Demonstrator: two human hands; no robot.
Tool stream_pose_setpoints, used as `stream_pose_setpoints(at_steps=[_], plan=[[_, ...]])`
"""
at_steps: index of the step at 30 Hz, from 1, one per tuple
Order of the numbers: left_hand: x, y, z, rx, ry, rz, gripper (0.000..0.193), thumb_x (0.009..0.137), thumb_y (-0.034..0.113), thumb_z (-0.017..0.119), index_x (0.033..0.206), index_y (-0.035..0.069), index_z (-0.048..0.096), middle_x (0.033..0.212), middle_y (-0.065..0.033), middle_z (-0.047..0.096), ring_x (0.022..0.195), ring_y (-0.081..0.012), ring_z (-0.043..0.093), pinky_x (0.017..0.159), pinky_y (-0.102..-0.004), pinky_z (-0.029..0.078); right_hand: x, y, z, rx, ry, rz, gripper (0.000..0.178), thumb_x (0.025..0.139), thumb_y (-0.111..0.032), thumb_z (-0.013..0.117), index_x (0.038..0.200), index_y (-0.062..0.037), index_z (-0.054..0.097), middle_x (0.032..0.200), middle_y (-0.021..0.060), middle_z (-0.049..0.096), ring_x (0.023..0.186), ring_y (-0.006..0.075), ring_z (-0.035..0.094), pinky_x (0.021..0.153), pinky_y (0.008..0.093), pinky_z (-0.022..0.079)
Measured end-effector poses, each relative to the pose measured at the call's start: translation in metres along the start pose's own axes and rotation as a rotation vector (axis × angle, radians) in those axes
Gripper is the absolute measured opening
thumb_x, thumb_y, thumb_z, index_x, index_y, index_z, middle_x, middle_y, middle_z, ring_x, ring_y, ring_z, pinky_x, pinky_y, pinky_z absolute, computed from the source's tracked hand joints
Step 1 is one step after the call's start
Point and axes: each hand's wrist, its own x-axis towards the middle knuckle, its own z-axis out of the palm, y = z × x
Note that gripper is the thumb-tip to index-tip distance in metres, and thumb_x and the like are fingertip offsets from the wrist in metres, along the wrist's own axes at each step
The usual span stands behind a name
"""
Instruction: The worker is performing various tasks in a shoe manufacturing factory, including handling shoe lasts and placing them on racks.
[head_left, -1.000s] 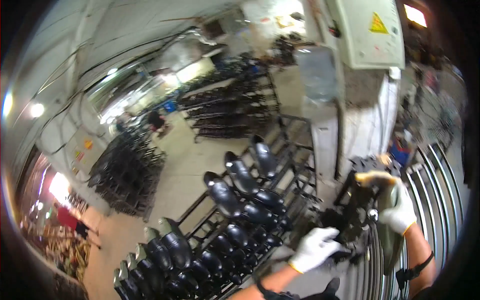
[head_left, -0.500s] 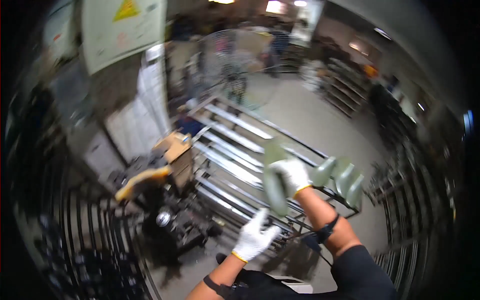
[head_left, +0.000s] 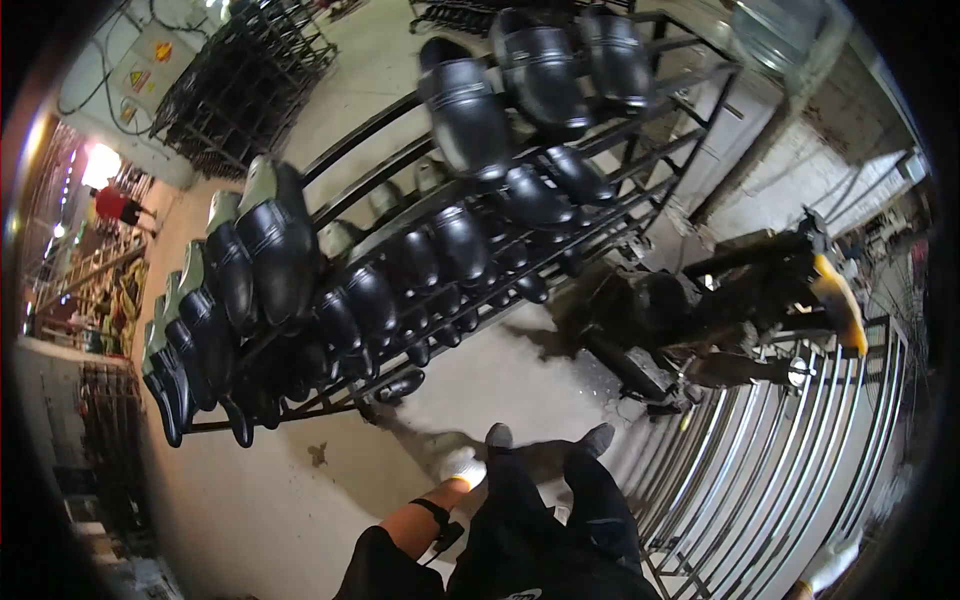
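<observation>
Hands: your left hand (head_left: 462, 466) hangs low by your left leg in a white glove. It is small in the view, so I cannot tell if the fingers are curled in or spread out. I see nothing in it.
Other hand: a bit of white glove shows at the far low right edge, and it may be your right hand (head_left: 833, 562). It is too close to the rim to tell if it is open or closed, or if it holds something.
Boots: the black boots (head_left: 465, 115) are up ahead of your left hand, well away from it. They sit in rows, toes pointing out, and the nearest one (head_left: 402, 385) is low down, just ahead of your glove.
Rack: the boots rest on a dark metal rack (head_left: 690, 130) with thin bars. I think each one sits on its own spot so they do not rub and are easy to pick off one by one.
Machine: a dark machine (head_left: 700, 310) with a yellow part (head_left: 838, 300) stands off to the right of your left hand, past your feet (head_left: 598, 437).
Rails: shiny silver rails (head_left: 790, 470) lie between the machine and the right glove.
Floor: the pale floor (head_left: 300, 500) is under your left hand.
</observation>
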Motion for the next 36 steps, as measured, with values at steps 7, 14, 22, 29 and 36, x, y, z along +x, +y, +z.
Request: stream_pose_setpoints(at_steps=[7, 14, 22, 29, 36], plan=[[0.078, -0.152, 0.077, 0.110, -0.414, -0.126, 0.059, 0.084, 0.033, 0.066, 0.138, 0.009, 0.071, 0.142, -0.0194, 0.069, 0.129, -0.0371, 0.067, 0.110, -0.0462, 0.053, -0.205, -0.447, 0.053, 0.468, -1.017, -0.286, 0.027, 0.083, -0.006, 0.070, 0.109, 0.0000, 0.075, 0.082, 0.0183, 0.066, 0.076, 0.0322, 0.066, 0.071, 0.0432, 0.053], [0.218, -0.360, 0.177, -0.036, -0.201, -0.108, 0.060, 0.094, 0.036, 0.062, 0.146, 0.007, 0.064, 0.147, -0.0200, 0.066, 0.132, -0.0378, 0.064, 0.109, -0.0451, 0.051, -0.364, -0.551, 0.187, 0.353, -1.571, -0.385, 0.040, 0.090, -0.027, 0.072, 0.118, -0.0003, 0.078, 0.109, 0.0245, 0.077, 0.101, 0.0376, 0.077, 0.093, 0.0458, 0.061], [0.400, -0.498, 0.184, -1.250, 0.228, -0.383, 0.064, 0.094, 0.008, 0.076, 0.154, 0.003, 0.055, 0.143, -0.0193, 0.067, 0.120, -0.0323, 0.069, 0.103, -0.0388, 0.053, -0.459, -0.483, 0.418, 0.426, -1.550, 0.434, 0.023, 0.083, -0.015, 0.078, 0.100, 0.0002, 0.076, 0.094, 0.0162, 0.076, 0.086, 0.0228, 0.074, 0.076, 0.0364, 0.059], [0.477, -0.365, 0.143, -1.227, 0.334, -0.517, 0.042, 0.086, 0.001, 0.072, 0.128, -0.001, 0.073, 0.100, -0.0087, 0.074, 0.084, -0.0226, 0.068, 0.071, -0.0345, 0.054, -0.475, -0.392, 0.507, 0.322, -1.718, -0.024, 0.016, 0.091, -0.018, 0.073, 0.104, -0.0102, 0.076, 0.122, 0.0134, 0.075, 0.115, 0.0278, 0.071, 0.095, 0.0373, 0.060], [0.353, -0.186, 0.170, -1.259, 0.159, -0.312, 0.007, 0.090, 0.003, 0.071, 0.095, 0.002, 0.076, 0.085, -0.0034, 0.069, 0.079, -0.0160, 0.065, 0.068, -0.0335, 0.052, -0.401, -0.568, 0.409, 0.582, -1.807, 0.250, 0.036, 0.100, -0.017, 0.068, 0.132, 0.0004, 0.067, 0.100, 0.0115, 0.073, 0.088, 0.0233, 0.072, 0.078, 0.0399, 0.062]])
